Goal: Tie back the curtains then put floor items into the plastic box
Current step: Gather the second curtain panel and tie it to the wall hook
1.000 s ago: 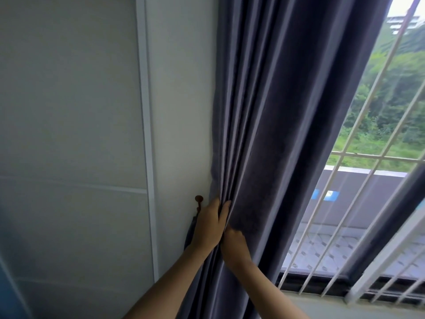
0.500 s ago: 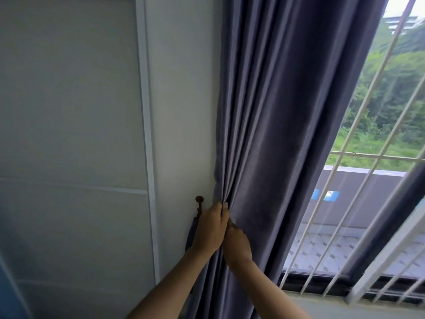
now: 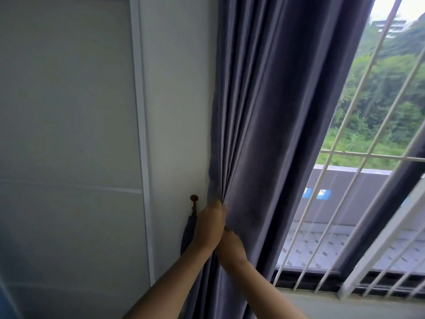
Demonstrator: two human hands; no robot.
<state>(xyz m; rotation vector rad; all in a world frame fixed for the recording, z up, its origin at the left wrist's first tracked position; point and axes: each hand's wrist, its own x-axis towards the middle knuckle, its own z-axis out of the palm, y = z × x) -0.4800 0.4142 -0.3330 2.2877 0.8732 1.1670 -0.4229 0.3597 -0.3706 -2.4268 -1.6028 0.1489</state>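
A dark grey-purple curtain [image 3: 264, 134] hangs gathered at the left side of the window. My left hand [image 3: 208, 226] clasps the bunched folds close to the wall. Just below and right of it, my right hand [image 3: 231, 246] presses into the same gathered cloth. A small brown hook [image 3: 193, 201] sticks out of the wall just left of my left hand. A dark fabric tie-back [image 3: 188, 231] hangs down from the hook, partly hidden behind my left wrist. The floor and the plastic box are out of view.
A white panelled wall [image 3: 69, 134] with a vertical white strip [image 3: 140, 134] fills the left. White window bars [image 3: 345, 157] and a sill [image 3: 345, 302] lie to the right, with trees and a roof outside.
Both hands have squeezed the curtain folds tighter and drawn them slightly left toward the wall hook. The right hand has shifted a little lower under the left.
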